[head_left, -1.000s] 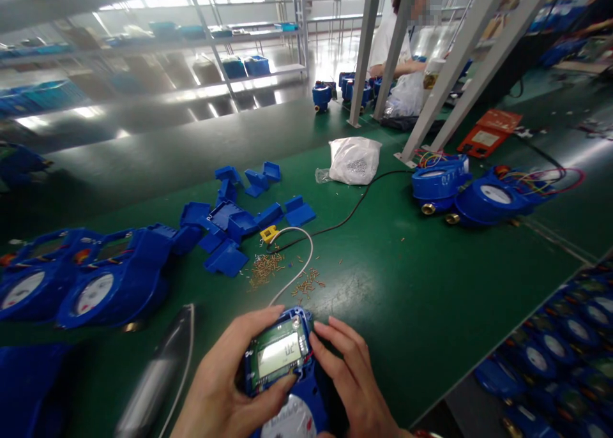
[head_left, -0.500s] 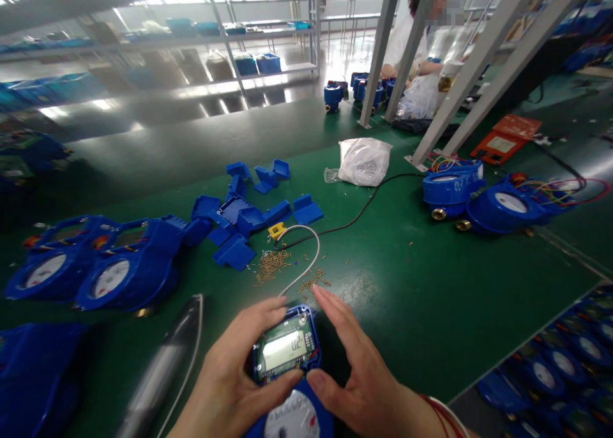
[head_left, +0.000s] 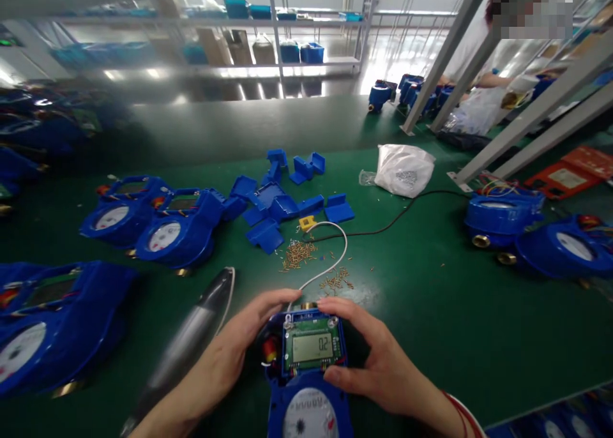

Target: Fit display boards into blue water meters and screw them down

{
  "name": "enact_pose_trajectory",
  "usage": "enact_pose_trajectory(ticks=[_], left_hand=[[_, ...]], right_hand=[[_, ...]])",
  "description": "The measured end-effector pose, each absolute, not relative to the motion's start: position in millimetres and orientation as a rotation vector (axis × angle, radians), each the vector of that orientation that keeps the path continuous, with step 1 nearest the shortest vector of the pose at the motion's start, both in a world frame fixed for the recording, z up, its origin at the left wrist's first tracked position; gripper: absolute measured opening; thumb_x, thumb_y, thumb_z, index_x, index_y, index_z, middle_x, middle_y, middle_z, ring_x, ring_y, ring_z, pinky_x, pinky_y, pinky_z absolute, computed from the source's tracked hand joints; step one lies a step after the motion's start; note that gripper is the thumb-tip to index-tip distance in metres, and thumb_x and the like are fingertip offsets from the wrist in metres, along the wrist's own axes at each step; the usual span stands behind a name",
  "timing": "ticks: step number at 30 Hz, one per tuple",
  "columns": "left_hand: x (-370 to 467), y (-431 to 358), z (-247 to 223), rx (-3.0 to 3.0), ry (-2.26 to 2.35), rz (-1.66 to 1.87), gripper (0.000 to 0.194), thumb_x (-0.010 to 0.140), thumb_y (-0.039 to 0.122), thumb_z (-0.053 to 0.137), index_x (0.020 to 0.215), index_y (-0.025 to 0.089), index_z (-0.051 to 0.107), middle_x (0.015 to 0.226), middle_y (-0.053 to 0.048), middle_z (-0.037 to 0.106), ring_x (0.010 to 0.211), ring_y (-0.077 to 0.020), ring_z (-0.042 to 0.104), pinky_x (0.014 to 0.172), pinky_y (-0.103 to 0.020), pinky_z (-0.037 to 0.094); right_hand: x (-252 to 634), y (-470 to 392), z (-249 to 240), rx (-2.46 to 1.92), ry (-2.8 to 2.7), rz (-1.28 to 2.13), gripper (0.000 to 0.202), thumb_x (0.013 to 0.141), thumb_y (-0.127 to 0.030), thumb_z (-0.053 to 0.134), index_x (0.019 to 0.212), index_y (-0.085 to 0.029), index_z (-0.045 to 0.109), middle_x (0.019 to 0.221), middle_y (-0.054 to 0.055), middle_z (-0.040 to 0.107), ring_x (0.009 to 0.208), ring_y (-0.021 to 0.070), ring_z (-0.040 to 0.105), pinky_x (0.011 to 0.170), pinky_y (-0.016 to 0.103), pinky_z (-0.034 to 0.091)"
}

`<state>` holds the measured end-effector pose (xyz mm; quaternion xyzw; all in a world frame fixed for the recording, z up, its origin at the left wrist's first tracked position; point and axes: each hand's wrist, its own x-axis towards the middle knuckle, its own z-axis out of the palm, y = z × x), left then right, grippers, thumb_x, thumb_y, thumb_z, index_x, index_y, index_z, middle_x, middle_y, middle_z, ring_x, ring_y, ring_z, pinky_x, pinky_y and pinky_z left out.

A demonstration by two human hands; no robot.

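A blue meter (head_left: pixel 310 387) with an exposed green circuit board and a display reading 0.2 stands at the bottom middle, its white dial nearest me. My right hand (head_left: pixel 366 342) grips its right side, thumb at the board's lower edge and fingers over the top. My left hand (head_left: pixel 239 332) reaches round the upper left, fingertips at the top edge; its thumb is hidden. Beyond the meter lie small brass screws (head_left: pixel 297 255), a yellow piece (head_left: pixel 307 223) on a white cable, and several loose blue covers (head_left: pixel 268 198).
More blue meters (head_left: pixel 165 234) stand at the left and others (head_left: pixel 502 218) at the right. A dark electric screwdriver (head_left: pixel 189 342) lies beside my left forearm. A white bag (head_left: pixel 405 170), metal posts (head_left: pixel 450 61) and an orange box (head_left: pixel 569 173) are farther back. A person is at the upper right.
The meter has turned upright in view, showing its board and display squarely. My left hand has shifted to its upper left, and my right hand has closed onto its right side. The view has swung left.
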<state>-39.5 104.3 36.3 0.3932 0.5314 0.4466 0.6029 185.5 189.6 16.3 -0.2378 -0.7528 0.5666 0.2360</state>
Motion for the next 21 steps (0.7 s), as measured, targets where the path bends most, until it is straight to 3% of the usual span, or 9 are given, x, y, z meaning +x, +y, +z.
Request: enact_pose_trajectory(ticks=[5, 12, 15, 18, 21], left_hand=[[-27.4, 100.8, 39.0, 0.978, 1.167, 0.902, 0.055, 0.079, 0.040, 0.064, 0.129, 0.031, 0.043, 0.133, -0.005, 0.050, 0.118, -0.0267, 0.052, 0.101, -0.042, 0.044], [-13.0, 92.5, 33.0, 0.935, 1.204, 0.902, 0.060, 0.067, 0.027, 0.069, 0.123, 0.026, 0.046, 0.125, -0.006, 0.057, 0.113, -0.0270, 0.057, 0.098, -0.042, 0.046], [-9.9, 90.3, 30.7, 0.915, 1.237, 0.926, 0.068, 0.065, 0.023, 0.072, 0.126, 0.028, 0.041, 0.131, -0.006, 0.052, 0.117, -0.0258, 0.055, 0.102, -0.042, 0.042], [-14.3, 81.7, 31.2, 0.919, 1.201, 0.925, 0.073, 0.068, 0.041, 0.073, 0.131, 0.029, 0.038, 0.139, -0.007, 0.046, 0.122, -0.0266, 0.050, 0.102, -0.041, 0.043], [-35.5, 62.5, 26.6, 1.080, 1.536, 1.009, 0.065, 0.078, 0.063, 0.051, 0.133, 0.031, 0.038, 0.142, -0.005, 0.042, 0.130, -0.0274, 0.041, 0.107, -0.043, 0.037]], right_hand=[[190.4, 187.3, 15.5, -0.683, -2.080, 1.564, 0.058, 0.077, -0.036, 0.069, 0.128, -0.025, 0.046, 0.129, 0.008, 0.054, 0.121, 0.0247, 0.050, 0.103, 0.044, 0.042], [190.3, 174.1, 13.8, -0.678, -2.063, 1.449, 0.061, 0.062, -0.026, 0.074, 0.117, -0.022, 0.048, 0.112, 0.008, 0.055, 0.106, 0.0237, 0.056, 0.091, 0.036, 0.049], [185.1, 173.6, 14.5, -0.681, -2.110, 1.501, 0.067, 0.060, -0.028, 0.077, 0.120, -0.024, 0.049, 0.112, 0.007, 0.052, 0.107, 0.0234, 0.053, 0.091, 0.037, 0.048], [181.7, 174.0, 14.4, -0.622, -2.051, 1.619, 0.060, 0.066, -0.028, 0.074, 0.120, -0.024, 0.050, 0.118, 0.008, 0.052, 0.117, 0.0248, 0.049, 0.100, 0.042, 0.043], [180.9, 172.7, 12.3, -0.613, -1.976, 1.713, 0.057, 0.068, -0.029, 0.072, 0.120, -0.022, 0.050, 0.122, 0.010, 0.053, 0.118, 0.0264, 0.050, 0.101, 0.044, 0.041]])
